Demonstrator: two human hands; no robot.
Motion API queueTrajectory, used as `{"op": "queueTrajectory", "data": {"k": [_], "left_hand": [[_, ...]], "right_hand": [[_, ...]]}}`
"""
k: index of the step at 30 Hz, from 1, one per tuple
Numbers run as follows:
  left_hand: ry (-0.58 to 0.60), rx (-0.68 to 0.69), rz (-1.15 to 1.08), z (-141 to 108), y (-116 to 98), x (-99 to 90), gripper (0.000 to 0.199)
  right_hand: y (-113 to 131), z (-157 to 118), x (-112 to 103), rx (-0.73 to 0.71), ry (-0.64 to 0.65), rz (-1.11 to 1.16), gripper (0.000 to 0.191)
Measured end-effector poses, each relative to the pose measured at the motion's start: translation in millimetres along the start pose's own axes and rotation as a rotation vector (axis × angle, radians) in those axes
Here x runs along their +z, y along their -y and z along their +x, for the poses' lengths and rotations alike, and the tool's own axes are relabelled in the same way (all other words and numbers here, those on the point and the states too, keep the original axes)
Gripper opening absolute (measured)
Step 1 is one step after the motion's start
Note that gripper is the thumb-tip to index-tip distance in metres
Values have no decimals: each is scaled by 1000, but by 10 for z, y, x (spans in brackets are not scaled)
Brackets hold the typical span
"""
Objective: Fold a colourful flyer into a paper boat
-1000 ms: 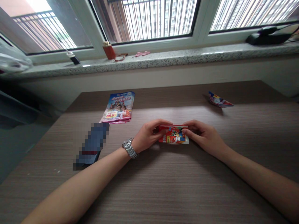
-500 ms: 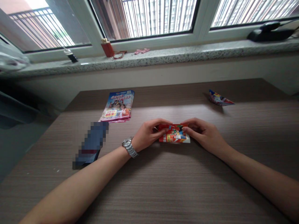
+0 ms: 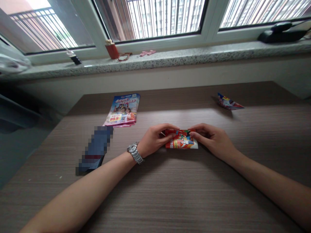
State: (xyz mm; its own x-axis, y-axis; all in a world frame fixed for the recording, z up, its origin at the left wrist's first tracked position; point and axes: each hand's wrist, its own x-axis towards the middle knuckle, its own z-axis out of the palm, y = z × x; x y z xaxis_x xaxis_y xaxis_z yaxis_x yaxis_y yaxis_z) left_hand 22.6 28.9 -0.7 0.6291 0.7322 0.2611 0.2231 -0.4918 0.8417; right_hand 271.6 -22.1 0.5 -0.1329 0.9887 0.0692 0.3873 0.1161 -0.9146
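A small folded leaflet [image 3: 182, 141], red with printed figures and a white lower right corner, is held between both hands near the middle of the wooden table [image 3: 170, 191]. My left hand [image 3: 157, 137], with a silver watch at the wrist, pinches its left side between thumb and fingers. On the opposite side, the thumb and fingers of my right hand [image 3: 206, 136] grip the upper right part. Fingers hide some of both ends. A stack of printed leaflets [image 3: 123, 110] lies at the back left, beyond my left hand.
At the back right stands a folded paper piece [image 3: 228, 103] with pointed ends. A dark blue pixelated object [image 3: 96, 149] lies beside my left forearm. The stone windowsill [image 3: 175, 58] holds a red lighter-like item [image 3: 112, 50], pink pieces [image 3: 147, 53] and a black device [image 3: 279, 34].
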Motion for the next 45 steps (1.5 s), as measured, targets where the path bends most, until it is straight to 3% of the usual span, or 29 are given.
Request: {"op": "queueTrajectory", "data": {"k": [27,35,45], "left_hand": [[9,-29,-24,11,-7,-4,20],[-1,-78,-51,-2,23,3,29],[6,-62,-49,7,22,5,18]], "right_hand": [[-20,-8,18,22,-50,25,23],[-14,-9,21,23,-48,41,24],[-16,-8,13,29,-34,50,25]]}}
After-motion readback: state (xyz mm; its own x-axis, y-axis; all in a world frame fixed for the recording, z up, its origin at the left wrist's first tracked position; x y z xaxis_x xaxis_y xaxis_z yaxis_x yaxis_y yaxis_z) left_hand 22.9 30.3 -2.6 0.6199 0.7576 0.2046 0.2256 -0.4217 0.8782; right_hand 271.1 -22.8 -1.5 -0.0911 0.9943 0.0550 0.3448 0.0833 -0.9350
